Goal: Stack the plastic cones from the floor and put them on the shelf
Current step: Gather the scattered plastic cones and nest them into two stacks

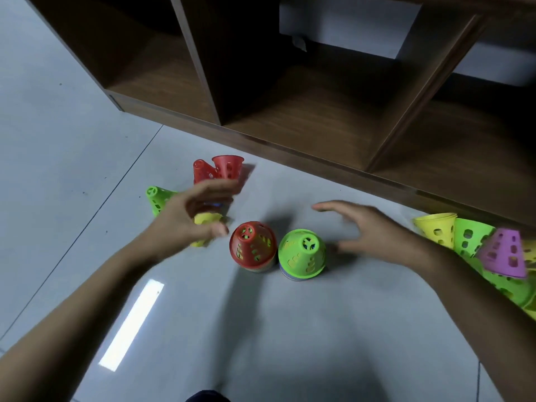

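Observation:
Two upright stacks stand on the grey floor, one topped by a red cone (251,245) and one by a green cone (301,253). My left hand (188,219), blurred, curls round a yellow cone (206,220) just left of the red-topped stack. My right hand (371,230) hovers with spread fingers to the right of the green-topped stack and holds nothing. Beyond my left hand, one red cone (202,171) lies on its side and another red cone (228,167) stands wide end up. A green cone (156,198) lies on its side further left.
A dark wooden shelf (304,146) with open compartments runs along the back, its bottom board near floor level. At the right edge lies a heap of cones: yellow (435,229), green (470,237), purple (504,253). A bright light reflection (132,323) shows on the floor.

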